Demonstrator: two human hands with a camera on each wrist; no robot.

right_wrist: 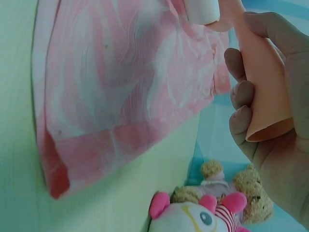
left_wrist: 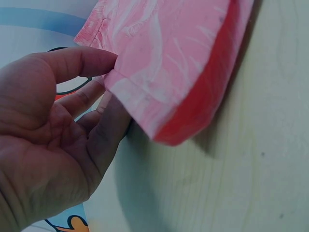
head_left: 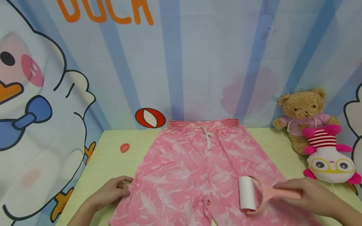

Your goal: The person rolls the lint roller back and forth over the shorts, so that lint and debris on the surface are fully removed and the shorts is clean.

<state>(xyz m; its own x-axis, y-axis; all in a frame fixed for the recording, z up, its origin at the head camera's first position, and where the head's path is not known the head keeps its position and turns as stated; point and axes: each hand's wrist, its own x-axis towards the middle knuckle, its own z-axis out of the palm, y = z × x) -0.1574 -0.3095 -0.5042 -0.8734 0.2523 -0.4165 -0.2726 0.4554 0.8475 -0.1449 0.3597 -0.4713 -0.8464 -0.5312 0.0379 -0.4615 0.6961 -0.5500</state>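
Observation:
Pink shorts (head_left: 181,163) with white leaf prints and a white drawstring lie spread on the table, waistband at the back. At their left edge my left hand (head_left: 111,191) pinches the fabric between thumb and fingers; in the left wrist view the shorts' hem (left_wrist: 159,111) is lifted off the table there. My right hand (head_left: 314,196) grips the peach handle of a lint roller (head_left: 267,196), fingers curled round it in the right wrist view. The roller's white cylinder (head_left: 247,193) is over the right leg of the shorts; whether it presses on the cloth I cannot tell.
A small orange-red oval piece (head_left: 124,147) lies on the pale table (head_left: 113,163) at the left. At the back right sit a teddy bear (head_left: 304,106) and a pink-and-white plush toy (head_left: 331,163). A duck-printed striped cloth (head_left: 198,62) hangs behind.

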